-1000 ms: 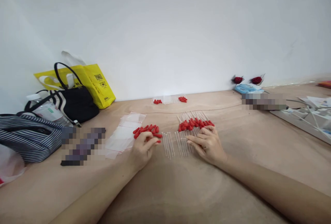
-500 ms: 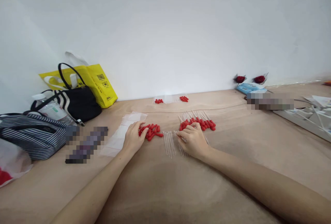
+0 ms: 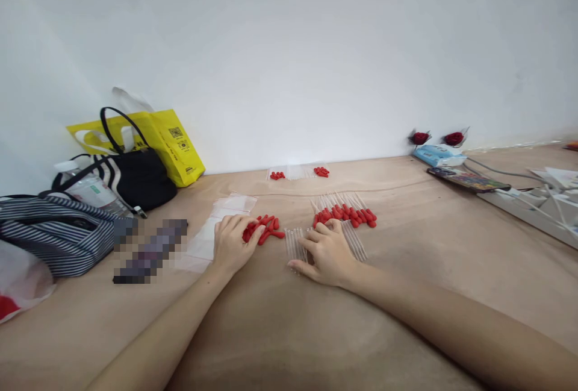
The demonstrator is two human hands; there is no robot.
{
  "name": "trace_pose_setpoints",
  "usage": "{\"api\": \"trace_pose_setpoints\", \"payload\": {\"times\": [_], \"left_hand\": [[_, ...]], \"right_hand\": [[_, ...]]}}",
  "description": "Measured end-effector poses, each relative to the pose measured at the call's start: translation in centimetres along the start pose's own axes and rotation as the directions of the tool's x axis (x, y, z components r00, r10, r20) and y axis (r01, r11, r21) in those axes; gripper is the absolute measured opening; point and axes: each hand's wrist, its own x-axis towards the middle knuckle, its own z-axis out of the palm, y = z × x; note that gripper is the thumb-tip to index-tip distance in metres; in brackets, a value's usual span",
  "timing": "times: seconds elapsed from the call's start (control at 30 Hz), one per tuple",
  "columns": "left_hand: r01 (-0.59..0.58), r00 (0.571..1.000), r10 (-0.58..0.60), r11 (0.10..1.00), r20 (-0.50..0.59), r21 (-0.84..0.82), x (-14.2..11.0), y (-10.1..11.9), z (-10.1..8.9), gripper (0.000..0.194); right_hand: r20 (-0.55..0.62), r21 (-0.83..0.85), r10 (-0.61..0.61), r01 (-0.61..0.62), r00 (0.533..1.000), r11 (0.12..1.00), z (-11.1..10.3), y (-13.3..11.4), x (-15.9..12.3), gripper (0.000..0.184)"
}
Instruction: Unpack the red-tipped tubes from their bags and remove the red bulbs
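Observation:
My left hand (image 3: 233,241) rests at the left side of a loose pile of small red bulb-shaped pieces (image 3: 271,225). Its thumb stands apart from the bent fingers and touches the pile's near edge; no held piece shows. Over the thin clear sticks (image 3: 295,245) lies my right hand (image 3: 326,253), thumb stretched out to the left and fingers spread and bent. It covers the middle of the sticks, and more of them (image 3: 356,243) show on its right. Just beyond it is a row of red-tipped sticks (image 3: 345,215), their clear ends pointing away.
Flat clear plastic bags (image 3: 203,245) lie left of my left hand. Near the wall is a clear bag with red pieces (image 3: 321,172) and sticks. Handbags (image 3: 144,183) and a yellow bag (image 3: 180,150) stand left; a phone (image 3: 469,180) and power strip (image 3: 533,210) lie right.
My right hand has shifted slightly left and nearer, spreading from a pinch with its thumb out over the sticks. My left thumb has moved out from the fingers toward the red pile.

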Motion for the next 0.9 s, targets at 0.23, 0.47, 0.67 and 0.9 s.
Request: {"api": "trace_pose_setpoints", "payload": {"times": [0.23, 0.47, 0.67, 0.9], "left_hand": [[-0.072, 0.997, 0.073, 0.996, 0.024, -0.057, 0.0, 1.7, 0.0, 0.016], [0.035, 0.94, 0.007, 0.993, 0.341, -0.115, 4.0, 5.3, 1.8, 0.022], [0.22, 0.81, -0.065, 0.955, 0.583, -0.2, 7.5, 9.4, 4.5, 0.04], [0.244, 0.763, -0.103, 0.96, 0.638, -0.136, 8.8, 11.3, 5.1, 0.045]], "right_hand": [[-0.048, 0.059, -0.004, 0.006, 0.999, 0.998, 0.1, 0.1, -0.1, 0.043], [-0.206, 0.097, -0.005, 0.026, 0.979, 0.995, -1.3, 2.3, -2.3, 0.027], [-0.233, 0.037, 0.056, -0.049, 0.971, 0.998, -2.8, 5.4, -5.1, 0.029], [-0.255, 0.043, 0.094, -0.086, 0.962, 0.995, -3.0, 5.8, -4.9, 0.031]]}}
